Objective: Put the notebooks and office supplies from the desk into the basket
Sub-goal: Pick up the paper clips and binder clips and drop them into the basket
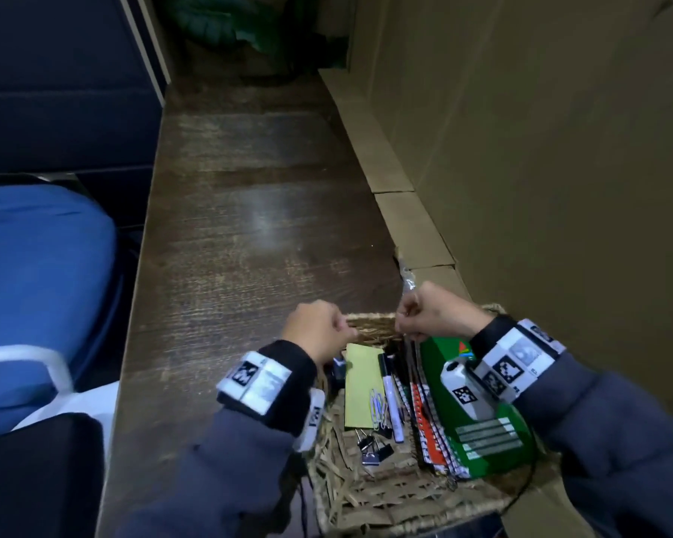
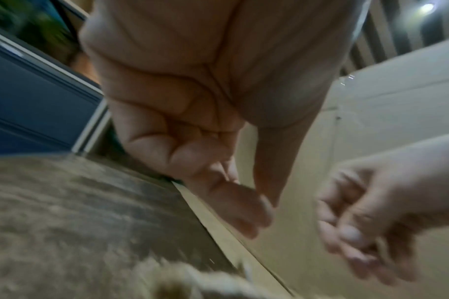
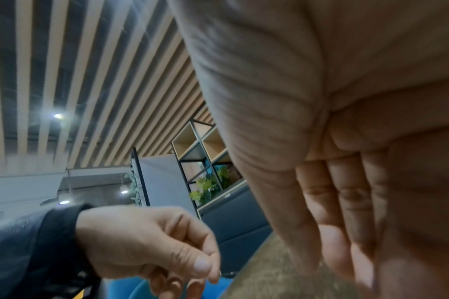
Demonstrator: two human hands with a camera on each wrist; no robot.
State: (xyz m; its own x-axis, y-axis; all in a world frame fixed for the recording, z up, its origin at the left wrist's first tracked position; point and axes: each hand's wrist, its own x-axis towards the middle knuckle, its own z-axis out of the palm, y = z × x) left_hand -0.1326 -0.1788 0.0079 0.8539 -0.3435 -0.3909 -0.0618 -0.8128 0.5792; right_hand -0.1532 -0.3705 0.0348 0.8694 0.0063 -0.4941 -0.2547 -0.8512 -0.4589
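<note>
A woven basket point(image 1: 370, 321) stands at the near end of the desk. In it lie a green notebook point(image 1: 482, 440), an orange spiral notebook point(image 1: 428, 429), a yellow pad point(image 1: 362, 386), a white marker point(image 1: 391, 398), paper clips point(image 1: 379, 407) and binder clips point(image 1: 373, 448). My right hand point(image 1: 407, 324) point(image 2: 346, 228) point(image 3: 333, 232) hovers over the basket's far rim and pinches a clear plastic packet point(image 1: 407, 279) that sticks up above its fingers. My left hand point(image 1: 340, 332) point(image 2: 246, 212) point(image 3: 192, 269) hangs above the far-left rim, loosely curled, with nothing in it.
The dark wooden desk point(image 1: 249, 227) stretches away from the basket. A tall cardboard wall point(image 1: 521, 149) runs along its right side. A blue chair point(image 1: 36, 285) stands to the left, with a dark blue partition point(image 1: 55, 91) behind it.
</note>
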